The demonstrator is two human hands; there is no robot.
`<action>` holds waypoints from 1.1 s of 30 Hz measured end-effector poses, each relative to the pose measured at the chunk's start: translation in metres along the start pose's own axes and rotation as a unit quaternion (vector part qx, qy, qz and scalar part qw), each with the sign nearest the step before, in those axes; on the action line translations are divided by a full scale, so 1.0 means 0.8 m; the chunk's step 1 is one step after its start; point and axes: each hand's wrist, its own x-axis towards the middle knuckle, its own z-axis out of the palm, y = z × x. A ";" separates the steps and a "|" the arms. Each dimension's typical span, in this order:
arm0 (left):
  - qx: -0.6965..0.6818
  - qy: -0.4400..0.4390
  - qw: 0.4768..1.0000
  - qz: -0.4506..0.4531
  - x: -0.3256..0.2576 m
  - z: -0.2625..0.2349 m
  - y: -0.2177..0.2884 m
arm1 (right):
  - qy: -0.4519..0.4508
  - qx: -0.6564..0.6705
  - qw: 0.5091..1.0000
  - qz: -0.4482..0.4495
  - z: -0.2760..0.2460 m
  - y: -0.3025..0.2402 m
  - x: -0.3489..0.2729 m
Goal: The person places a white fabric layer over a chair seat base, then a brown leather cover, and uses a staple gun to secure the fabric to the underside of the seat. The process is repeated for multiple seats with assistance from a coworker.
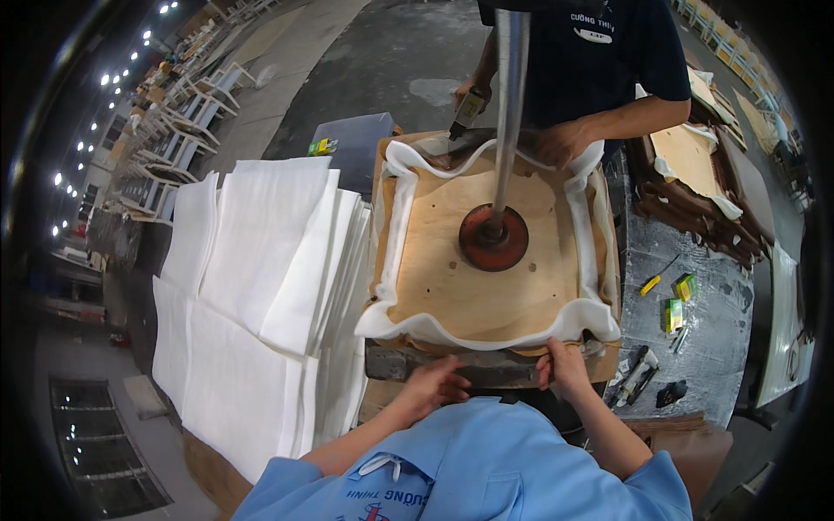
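Before me lies a square wooden seat panel (pixel 426 282), bordered by wavy white padding (pixel 473 337) with a brown cover (pixel 519 351) below it. A round red disc (pixel 488 253) on an upright metal rod (pixel 510 113) rests on the panel's middle. My left hand (pixel 432 382) has its fingers apart beside the front of the dark support (pixel 391 363), holding nothing. Closer to the front right corner, my right hand (pixel 565 369) pinches the cover's front edge between thumb and fingers.
Opposite stands a co-worker, one hand (pixel 563 143) on the far edge, the other holding a nail or staple gun (pixel 469 108). White padding sheets (pixel 252 260) are stacked left. On the right table (pixel 708 321) lie a screwdriver (pixel 651 285), small boxes (pixel 674 314) and another gun-like tool (pixel 638 378); brown covered seats (pixel 747 187) are piled beyond.
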 end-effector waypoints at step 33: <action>-0.080 -0.129 0.977 -0.153 -0.006 -0.119 0.078 | -0.130 0.183 0.930 0.290 0.270 -0.010 0.026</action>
